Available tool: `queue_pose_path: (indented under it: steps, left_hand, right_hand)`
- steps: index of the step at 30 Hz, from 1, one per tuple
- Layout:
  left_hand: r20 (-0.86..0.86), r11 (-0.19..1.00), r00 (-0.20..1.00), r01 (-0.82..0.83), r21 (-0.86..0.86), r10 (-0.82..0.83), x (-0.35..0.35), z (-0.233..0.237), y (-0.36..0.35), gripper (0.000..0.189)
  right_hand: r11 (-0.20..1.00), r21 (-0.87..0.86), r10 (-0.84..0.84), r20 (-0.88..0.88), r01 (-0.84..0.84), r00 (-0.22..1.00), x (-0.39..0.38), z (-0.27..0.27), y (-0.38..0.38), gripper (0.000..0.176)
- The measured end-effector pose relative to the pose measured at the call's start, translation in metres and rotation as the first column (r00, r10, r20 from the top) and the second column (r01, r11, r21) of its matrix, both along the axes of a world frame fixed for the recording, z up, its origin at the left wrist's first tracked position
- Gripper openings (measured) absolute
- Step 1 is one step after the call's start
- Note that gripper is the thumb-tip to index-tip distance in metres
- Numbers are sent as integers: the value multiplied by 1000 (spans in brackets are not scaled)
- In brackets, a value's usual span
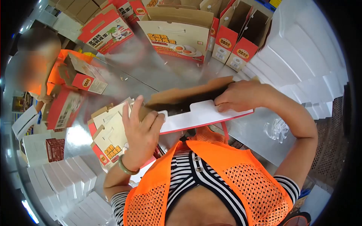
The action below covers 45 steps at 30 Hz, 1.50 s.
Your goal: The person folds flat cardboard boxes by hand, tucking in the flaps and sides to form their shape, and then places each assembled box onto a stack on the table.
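Note:
A cardboard carton (pixel 207 114) with an open top, brown inside and with a white flap and red edge toward me, is held close to my vest. My right hand (pixel 241 96) grips its right end, fingers over the white flap. At the left end, my left hand (pixel 142 130) has its bent fingers on the carton's edge, while other fingers stick up. The carton's underside and part of my left fingers' contact are hidden. Beside my left hand lies a stack of flat printed cartons (pixel 109 145).
Standing printed cartons (pixel 177 37) line the back of the metal table (pixel 139 69). White stacked trays (pixel 301 49) rise at right; more white stacks (pixel 64 180) are at lower left. Clear plastic handles (pixel 277 130) lie at right. A co-worker in orange (pixel 56 71) handles a red carton (pixel 66 109).

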<state>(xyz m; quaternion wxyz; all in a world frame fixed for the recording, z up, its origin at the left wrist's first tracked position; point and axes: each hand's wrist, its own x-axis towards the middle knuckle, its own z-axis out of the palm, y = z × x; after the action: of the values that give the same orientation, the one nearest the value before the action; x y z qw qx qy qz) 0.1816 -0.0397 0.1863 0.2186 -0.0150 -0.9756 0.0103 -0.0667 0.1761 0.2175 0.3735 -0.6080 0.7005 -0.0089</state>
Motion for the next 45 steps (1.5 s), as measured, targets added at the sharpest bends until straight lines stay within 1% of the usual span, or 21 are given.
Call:
queue_pose_path:
  steps: [4,6,8,9,10,11,12,14,16,17,20,22,24,28,31,35,37,38,40,42,45]
  left_hand:
    - [-15,985,987,-159,-71,159,13,-3,6,15]
    - [-43,979,978,-205,-1,204,13,-9,-6,16]
    - [-231,961,962,-81,265,145,16,-30,-20,11]
    - [-180,928,977,-38,372,112,21,-39,-22,24]
    - [-177,928,977,-42,371,115,18,-39,-17,24]
    - [-220,902,968,-11,431,117,12,-39,-7,39]
    - [-259,873,959,28,487,114,6,-38,1,53]
    - [-293,870,952,66,489,93,-4,-32,8,76]
    - [-127,386,941,-5,922,314,-4,-26,13,80]
    - [-78,304,918,-48,951,388,-8,-19,16,78]
    - [153,397,913,-309,865,377,-10,-31,15,77]
    - [-13,501,899,-233,834,438,-15,-38,14,61]
    - [-209,868,913,-234,439,352,-13,-34,13,38]
    - [-2,916,999,-39,400,43,-25,-9,12,18]
    - [137,843,980,-195,502,145,-26,-11,16,22]
    - [-28,801,949,-248,544,313,-39,-25,12,46]
    - [-69,657,920,-221,721,385,-44,-27,14,50]
    - [-89,480,882,-165,862,463,-46,-28,15,55]
    - [-61,463,883,-185,867,466,-46,-12,12,60]
    - [209,731,921,-389,560,330,-43,-2,2,64]
    - [227,819,895,-443,364,383,-49,-5,14,61]
  right_hand:
    - [967,-128,-243,-221,219,944,19,-16,0,16]
    - [509,-786,-414,-581,-351,701,21,-22,16,22]
    - [327,-856,-557,-516,-399,650,17,-36,28,35]
    - [73,-993,-626,29,96,779,15,-44,32,35]
    - [-175,-797,-549,567,578,615,14,-53,36,38]
    - [-339,-332,-349,913,880,210,12,-61,41,41]
    - [-348,-325,-349,915,879,201,10,-70,47,41]
    - [139,33,-288,958,990,8,1,-84,58,50]
    - [201,121,-220,972,972,-76,0,-87,52,48]
    - [182,-47,-329,938,982,106,2,-83,48,49]
    - [258,-290,-541,747,922,386,14,-46,39,58]
    - [452,-329,-654,510,829,559,14,-35,38,61]
    - [484,-402,-680,385,777,624,14,-43,41,61]
    - [546,-496,-722,131,675,680,12,-47,35,62]
    - [570,-538,-739,-6,621,673,20,-46,37,61]
    - [544,-527,-731,84,653,677,15,-55,38,60]
    - [370,-335,-552,671,866,496,10,-69,40,52]
    - [369,-330,-556,671,869,491,8,-74,40,52]
    - [317,-265,-259,900,911,352,2,-81,39,47]
    - [365,-234,-197,926,901,321,4,-78,37,47]
    - [410,-332,-181,883,850,432,-5,-85,38,51]
